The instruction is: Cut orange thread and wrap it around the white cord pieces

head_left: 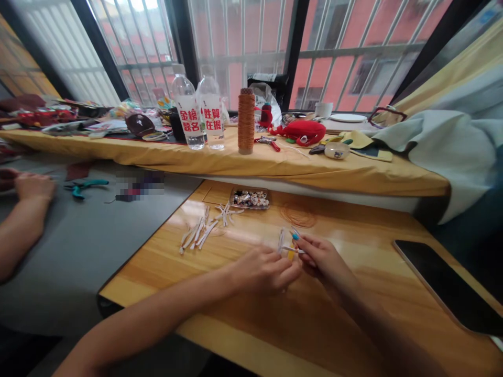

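Observation:
Both my hands meet over the wooden table (353, 324). My left hand (263, 269) is closed, its fingertips pinching the lower end of a small white strip (281, 240). My right hand (320, 256) is closed too, pinching the same small piece, which has a yellow bit below it; the nails are painted blue. Just left of my hands lies a loose pile of white strips (204, 228). A small clear tray of beads (250, 198) sits behind them, with a coil of thin orange thread (298, 217) to its right.
A dark phone (448, 285) lies at the right table edge. Another person's hand (33, 186) rests at far left near teal pliers (84, 186) on a grey surface. On the yellow-covered ledge stand two water bottles (200, 118), an orange thread spool (246, 120) and a red plush (301, 132).

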Demonstrator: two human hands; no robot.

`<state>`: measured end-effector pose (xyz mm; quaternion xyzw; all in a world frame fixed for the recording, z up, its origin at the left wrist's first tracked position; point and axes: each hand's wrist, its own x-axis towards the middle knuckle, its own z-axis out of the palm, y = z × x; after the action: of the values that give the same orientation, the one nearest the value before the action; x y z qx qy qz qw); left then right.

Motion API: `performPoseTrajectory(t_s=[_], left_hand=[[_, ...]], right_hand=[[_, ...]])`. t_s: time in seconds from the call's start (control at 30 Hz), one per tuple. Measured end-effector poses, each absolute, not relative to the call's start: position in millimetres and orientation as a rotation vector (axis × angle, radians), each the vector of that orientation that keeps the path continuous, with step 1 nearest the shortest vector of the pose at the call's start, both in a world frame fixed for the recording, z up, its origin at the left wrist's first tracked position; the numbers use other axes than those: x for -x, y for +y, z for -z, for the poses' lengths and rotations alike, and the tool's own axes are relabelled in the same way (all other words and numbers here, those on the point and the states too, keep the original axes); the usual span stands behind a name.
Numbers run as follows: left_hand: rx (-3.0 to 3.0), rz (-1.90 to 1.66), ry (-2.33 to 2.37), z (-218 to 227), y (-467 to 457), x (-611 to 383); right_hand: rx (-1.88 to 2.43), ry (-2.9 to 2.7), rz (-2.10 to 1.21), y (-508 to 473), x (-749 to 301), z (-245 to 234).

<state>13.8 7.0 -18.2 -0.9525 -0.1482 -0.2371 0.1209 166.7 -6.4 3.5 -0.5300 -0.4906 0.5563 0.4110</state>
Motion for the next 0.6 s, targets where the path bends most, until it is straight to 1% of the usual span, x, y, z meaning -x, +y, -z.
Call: performPoseTrajectory(t_s=[0.07,0.13,0.2,0.27,0.37,0.43,0.53,0.6], left_hand=[[2.958,0.785,-0.669,22,9,-17],[3.139,0.872,-0.942,23,16,-19],[3.248,0.948,-1.130,21,24,-19],[3.262,0.975,-1.194,19,31,-16],[3.101,0.822,-1.058,17,35,-10],[2.941,0.666,-0.862,16,32,-8],[2.761,0.592,-0.623,16,21,-10],[2.737,0.630,-0.577,17,12,-13]], right_hand=[[1.258,-1.134,-1.537,-7,-170,-10],[1.263,-1.166,-1.578,-7,-174,-15],[1.350,-1.297,-1.531,-6,-178,-16],[1.470,-1.524,-1.336,-4,-178,-13],[1.589,-1.860,-0.894,-3,-174,-4],[1.643,-1.949,-0.704,-3,-171,2],[1.688,-1.856,-0.620,-4,-168,7],[1.634,-1.671,-0.761,-4,-167,7]])
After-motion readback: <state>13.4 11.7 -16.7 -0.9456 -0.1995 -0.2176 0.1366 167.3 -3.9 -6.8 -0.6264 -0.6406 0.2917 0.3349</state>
